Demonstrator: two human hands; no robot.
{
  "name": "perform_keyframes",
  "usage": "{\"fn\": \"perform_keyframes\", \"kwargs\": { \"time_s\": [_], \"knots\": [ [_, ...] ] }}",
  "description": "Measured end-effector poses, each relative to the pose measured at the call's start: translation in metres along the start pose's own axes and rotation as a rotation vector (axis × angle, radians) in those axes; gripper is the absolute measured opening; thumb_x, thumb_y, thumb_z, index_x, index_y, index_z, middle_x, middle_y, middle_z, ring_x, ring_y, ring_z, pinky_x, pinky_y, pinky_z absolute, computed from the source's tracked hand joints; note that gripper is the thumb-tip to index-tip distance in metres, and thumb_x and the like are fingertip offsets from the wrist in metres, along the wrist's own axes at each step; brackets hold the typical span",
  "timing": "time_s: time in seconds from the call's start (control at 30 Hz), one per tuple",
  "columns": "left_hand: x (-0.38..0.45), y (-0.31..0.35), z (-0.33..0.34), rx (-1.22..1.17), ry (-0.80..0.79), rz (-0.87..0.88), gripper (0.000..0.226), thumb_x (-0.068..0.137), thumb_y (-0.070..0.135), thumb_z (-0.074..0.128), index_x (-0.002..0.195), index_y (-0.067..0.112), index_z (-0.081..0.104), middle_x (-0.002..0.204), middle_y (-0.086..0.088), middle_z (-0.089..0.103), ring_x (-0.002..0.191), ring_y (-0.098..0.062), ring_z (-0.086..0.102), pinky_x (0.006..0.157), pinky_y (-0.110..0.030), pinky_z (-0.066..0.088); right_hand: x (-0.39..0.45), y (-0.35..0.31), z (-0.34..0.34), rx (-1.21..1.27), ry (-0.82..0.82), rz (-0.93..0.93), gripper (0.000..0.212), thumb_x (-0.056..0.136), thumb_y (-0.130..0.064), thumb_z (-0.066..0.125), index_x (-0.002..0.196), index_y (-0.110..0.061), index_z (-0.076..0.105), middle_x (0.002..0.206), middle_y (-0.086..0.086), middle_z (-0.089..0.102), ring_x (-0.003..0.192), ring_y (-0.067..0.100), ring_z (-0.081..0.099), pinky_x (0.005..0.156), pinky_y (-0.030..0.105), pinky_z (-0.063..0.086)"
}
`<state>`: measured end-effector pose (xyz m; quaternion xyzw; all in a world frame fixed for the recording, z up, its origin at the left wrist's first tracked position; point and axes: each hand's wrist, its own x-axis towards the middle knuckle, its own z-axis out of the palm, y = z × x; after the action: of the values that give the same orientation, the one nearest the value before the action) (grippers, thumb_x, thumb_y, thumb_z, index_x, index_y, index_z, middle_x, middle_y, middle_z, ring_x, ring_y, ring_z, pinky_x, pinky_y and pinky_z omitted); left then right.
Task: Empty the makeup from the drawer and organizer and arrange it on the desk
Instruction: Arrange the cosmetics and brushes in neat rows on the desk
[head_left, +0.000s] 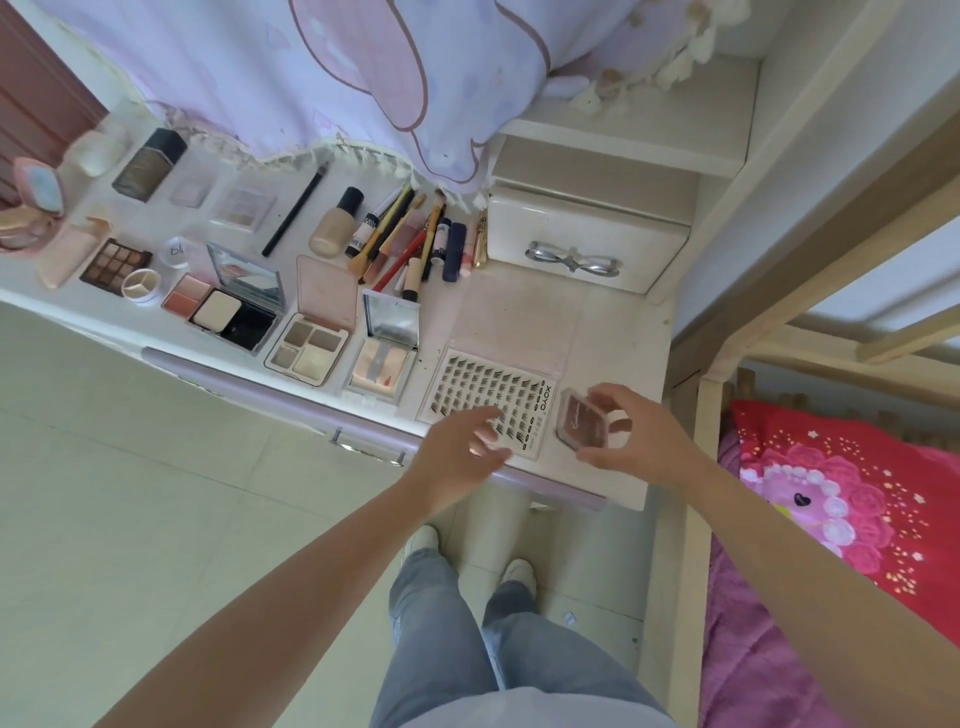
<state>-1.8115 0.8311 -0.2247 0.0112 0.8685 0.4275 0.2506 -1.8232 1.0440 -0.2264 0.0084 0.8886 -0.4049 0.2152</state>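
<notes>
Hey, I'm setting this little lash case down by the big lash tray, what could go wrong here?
1. The small lash case, held in your right hand, sits close to the desk front edge; released there, it might slide off.
2. Your left hand hovers over the open lash tray; brushing it could dislodge lashes.
3. The open palettes nearby also overhang the edge.

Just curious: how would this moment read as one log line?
right hand: holding small clear case | left hand: open over lash tray | desk: makeup laid out
</notes>
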Motion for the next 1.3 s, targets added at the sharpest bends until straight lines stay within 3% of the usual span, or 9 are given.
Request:
{"fn": "perform_keyframes", "kwargs": {
  "time_s": [0.2, 0.33, 0.53, 0.63, 0.73, 0.8, 0.93, 1.13, 1.3],
  "knots": [
    [0.01, 0.028, 0.013, -0.282, -0.285, 0.102, 0.073, 0.074, 0.005, 0.073, 0.137, 0.013, 0.037, 0.11, 0.008, 0.054, 0.088, 0.002, 0.058, 0.073, -0.012, 0.051, -0.03, -0.02, -0.02, -0.082, -0.1, -0.168, 0.037, 0.066, -0.009, 0.079, 0.099, -0.008, 0.063, 0.103, -0.02, 0.049, 0.093, 0.004, 0.051, 0.079, 0.003, 0.038],
    [0.009, 0.03, 0.015, -0.416, -0.333, 0.203, 0.055, 0.059, 0.014, 0.078, 0.11, 0.021, 0.057, 0.093, 0.007, 0.066, 0.084, -0.003, 0.064, 0.075, -0.017, 0.053, -0.038, -0.019, -0.025, -0.094, -0.082, -0.221, 0.04, 0.064, -0.015, 0.081, 0.1, -0.011, 0.065, 0.107, -0.017, 0.048, 0.092, -0.007, 0.047, 0.077, -0.005, 0.032],
    [0.01, 0.032, 0.011, -0.889, -0.345, 0.053, 0.045, 0.051, 0.03, 0.064, 0.092, 0.014, 0.062, 0.076, 0.006, 0.07, 0.073, -0.008, 0.066, 0.062, -0.017, 0.053, -0.051, -0.018, -0.033, 0.221, -0.12, -0.25, 0.045, 0.061, -0.03, 0.074, 0.101, -0.038, 0.054, 0.121, -0.021, 0.047, 0.103, -0.014, 0.05, 0.088, 0.007, 0.043],
    [0.009, 0.035, 0.007, -0.846, -0.433, -0.045, 0.044, 0.055, 0.039, 0.057, 0.092, 0.015, 0.06, 0.075, 0.004, 0.063, 0.063, -0.005, 0.06, 0.044, -0.014, 0.042, -0.053, -0.024, -0.035, 0.066, -0.053, -0.343, 0.032, 0.069, -0.031, 0.068, 0.1, -0.033, 0.059, 0.113, -0.021, 0.05, 0.097, -0.016, 0.048, 0.082, 0.002, 0.04],
    [0.01, 0.037, 0.008, -0.763, -0.454, -0.119, 0.019, 0.08, 0.026, 0.047, 0.089, 0.014, 0.058, 0.073, 0.002, 0.054, 0.05, -0.001, 0.053, 0.036, -0.01, 0.029, -0.05, -0.025, -0.032, -0.098, -0.039, -0.411, 0.05, 0.066, -0.046, 0.054, 0.103, -0.015, 0.067, 0.105, -0.021, 0.05, 0.098, -0.015, 0.039, 0.086, -0.005, 0.027],
    [0.01, 0.038, 0.008, -0.756, -0.467, -0.156, 0.025, 0.093, 0.021, 0.035, 0.087, 0.01, 0.056, 0.072, 0.0, 0.052, 0.045, 0.0, 0.049, 0.033, -0.009, 0.026, -0.049, -0.026, -0.032, -0.12, -0.078, -0.415, 0.053, 0.065, -0.05, 0.054, 0.103, -0.016, 0.067, 0.106, -0.025, 0.048, 0.1, -0.021, 0.035, 0.088, -0.005, 0.022],
    [0.009, 0.042, 0.008, -0.762, -0.583, -0.152, 0.033, 0.073, 0.036, 0.042, 0.081, 0.007, 0.055, 0.05, 0.006, 0.057, 0.039, 0.0, 0.045, 0.032, -0.008, 0.024, -0.048, -0.03, -0.032, -0.083, -0.185, -0.428, 0.042, 0.06, -0.052, 0.056, 0.094, -0.029, 0.064, 0.115, -0.033, 0.039, 0.109, -0.015, 0.034, 0.094, -0.002, 0.021],
    [0.008, 0.044, 0.013, -0.854, -0.726, -0.084, 0.069, 0.035, 0.066, 0.08, 0.075, 0.012, 0.065, 0.055, 0.005, 0.062, 0.043, -0.001, 0.051, 0.034, -0.008, 0.033, -0.05, -0.035, -0.038, -0.042, -0.281, -0.371, 0.026, 0.053, -0.051, 0.056, 0.077, -0.042, 0.049, 0.112, -0.033, 0.045, 0.105, -0.014, 0.04, 0.079, 0.002, 0.032],
    [0.007, 0.037, 0.018, -0.886, -0.504, -0.144, 0.038, 0.071, 0.045, 0.061, 0.097, 0.017, 0.064, 0.086, -0.001, 0.064, 0.064, -0.004, 0.061, 0.042, -0.01, 0.04, -0.049, -0.025, -0.035, -0.068, -0.115, -0.348, 0.044, 0.052, -0.049, 0.056, 0.085, -0.019, 0.059, 0.107, -0.017, 0.057, 0.095, 0.004, 0.051, 0.077, 0.003, 0.033]
  ]
}}
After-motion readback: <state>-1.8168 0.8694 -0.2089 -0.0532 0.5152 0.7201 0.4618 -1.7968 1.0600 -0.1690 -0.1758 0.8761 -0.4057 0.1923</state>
